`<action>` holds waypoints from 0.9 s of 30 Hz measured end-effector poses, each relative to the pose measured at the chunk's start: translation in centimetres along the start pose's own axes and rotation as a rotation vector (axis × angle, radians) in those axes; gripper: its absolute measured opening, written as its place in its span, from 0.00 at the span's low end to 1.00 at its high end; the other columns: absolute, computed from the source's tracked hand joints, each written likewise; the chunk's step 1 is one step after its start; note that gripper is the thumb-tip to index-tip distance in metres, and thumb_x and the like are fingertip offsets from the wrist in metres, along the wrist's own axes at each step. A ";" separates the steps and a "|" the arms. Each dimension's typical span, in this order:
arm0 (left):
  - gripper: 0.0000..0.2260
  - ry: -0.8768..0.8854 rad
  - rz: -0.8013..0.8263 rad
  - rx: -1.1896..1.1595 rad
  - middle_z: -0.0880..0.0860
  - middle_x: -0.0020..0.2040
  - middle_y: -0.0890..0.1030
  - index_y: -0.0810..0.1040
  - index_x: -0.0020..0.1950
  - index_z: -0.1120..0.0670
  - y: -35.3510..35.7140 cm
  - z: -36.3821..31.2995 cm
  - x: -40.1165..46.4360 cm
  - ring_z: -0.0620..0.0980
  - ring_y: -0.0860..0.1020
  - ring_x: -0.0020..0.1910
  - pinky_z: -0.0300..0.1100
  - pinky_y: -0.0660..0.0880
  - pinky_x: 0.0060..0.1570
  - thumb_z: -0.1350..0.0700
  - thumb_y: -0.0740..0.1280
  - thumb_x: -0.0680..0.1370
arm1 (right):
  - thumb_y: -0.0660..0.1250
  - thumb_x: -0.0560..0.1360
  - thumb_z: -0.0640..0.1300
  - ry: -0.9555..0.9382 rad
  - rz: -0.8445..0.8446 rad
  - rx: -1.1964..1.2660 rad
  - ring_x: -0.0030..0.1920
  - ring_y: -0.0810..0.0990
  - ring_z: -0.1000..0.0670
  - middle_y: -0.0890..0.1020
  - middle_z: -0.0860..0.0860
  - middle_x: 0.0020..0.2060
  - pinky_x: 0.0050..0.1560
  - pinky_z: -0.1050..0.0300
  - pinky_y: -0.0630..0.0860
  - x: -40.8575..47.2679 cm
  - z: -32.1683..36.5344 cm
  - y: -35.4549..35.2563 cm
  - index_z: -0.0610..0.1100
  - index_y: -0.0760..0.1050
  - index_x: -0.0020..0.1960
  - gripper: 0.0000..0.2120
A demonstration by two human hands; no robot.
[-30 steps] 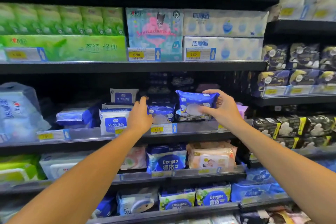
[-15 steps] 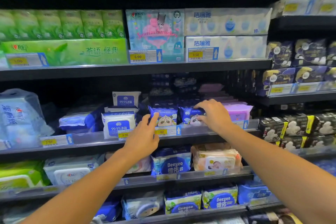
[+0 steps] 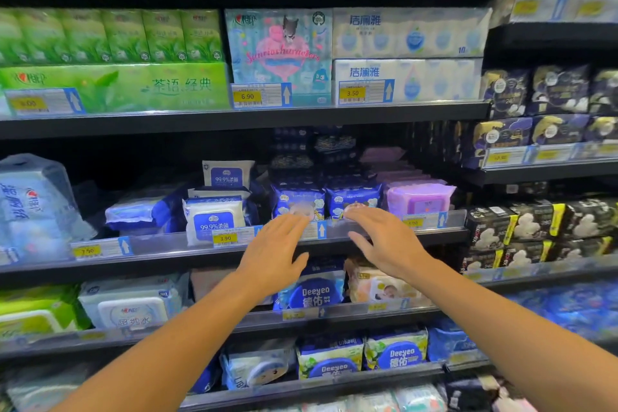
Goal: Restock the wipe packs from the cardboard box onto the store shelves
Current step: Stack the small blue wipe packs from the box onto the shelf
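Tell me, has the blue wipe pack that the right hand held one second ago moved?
Yes. The blue wipe pack went down from the right hand onto the shelf, behind the clear price rail, beside the pink pack.

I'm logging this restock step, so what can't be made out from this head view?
- Cardboard box: outside the head view, nowhere in frame.
- Small blue wipe packs: fronts partly covered by left hand and right hand fingertips; touching or not is unclear.
- Dark packs behind them: in shadow, count unreadable.
- Yellow price tag under the left hand: hidden.

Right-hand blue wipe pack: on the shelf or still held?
On the shelf. The blue pack stands behind the rail; right hand is open with straight fingers at its front.
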State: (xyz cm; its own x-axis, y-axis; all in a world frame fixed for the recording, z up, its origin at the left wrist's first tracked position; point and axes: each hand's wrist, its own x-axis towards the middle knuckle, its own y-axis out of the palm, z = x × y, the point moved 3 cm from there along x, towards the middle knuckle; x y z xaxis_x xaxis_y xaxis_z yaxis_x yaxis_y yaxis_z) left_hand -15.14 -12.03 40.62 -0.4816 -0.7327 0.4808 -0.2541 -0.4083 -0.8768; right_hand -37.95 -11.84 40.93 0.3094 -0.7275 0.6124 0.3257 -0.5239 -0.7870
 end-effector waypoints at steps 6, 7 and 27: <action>0.30 -0.050 0.045 -0.031 0.51 0.77 0.67 0.57 0.80 0.51 -0.4 -0.4 1.3 0.51 0.63 0.76 0.48 0.62 0.75 0.44 0.62 0.81 | 0.62 0.81 0.55 0.016 0.051 0.006 0.75 0.65 0.52 0.70 0.53 0.74 0.76 0.51 0.61 0.2 0.1 0.0 0.48 0.67 0.75 0.25; 0.31 -0.046 0.050 -0.039 0.51 0.77 0.66 0.57 0.80 0.51 -0.5 -0.6 1.1 0.51 0.63 0.76 0.49 0.62 0.75 0.44 0.63 0.81 | 0.63 0.81 0.54 0.013 0.040 0.018 0.76 0.64 0.52 0.70 0.53 0.74 0.76 0.50 0.60 0.0 0.3 -0.2 0.48 0.67 0.75 0.25; 0.24 -0.026 0.458 -0.195 0.56 0.69 0.75 0.77 0.68 0.54 20.5 -0.4 -31.8 0.59 0.74 0.67 0.54 0.72 0.67 0.46 0.63 0.75 | 0.65 0.80 0.50 0.149 0.538 0.417 0.72 0.69 0.47 0.73 0.48 0.71 0.72 0.55 0.64 -28.4 11.0 19.7 0.46 0.69 0.74 0.24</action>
State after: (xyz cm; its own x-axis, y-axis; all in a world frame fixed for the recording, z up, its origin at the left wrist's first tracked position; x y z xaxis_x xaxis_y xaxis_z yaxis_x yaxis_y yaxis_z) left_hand -5.38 3.12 7.34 -0.5601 -0.8273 0.0434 -0.1744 0.0666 -0.9824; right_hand -30.55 3.38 8.85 0.4076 -0.9071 0.1052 0.4867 0.1183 -0.8655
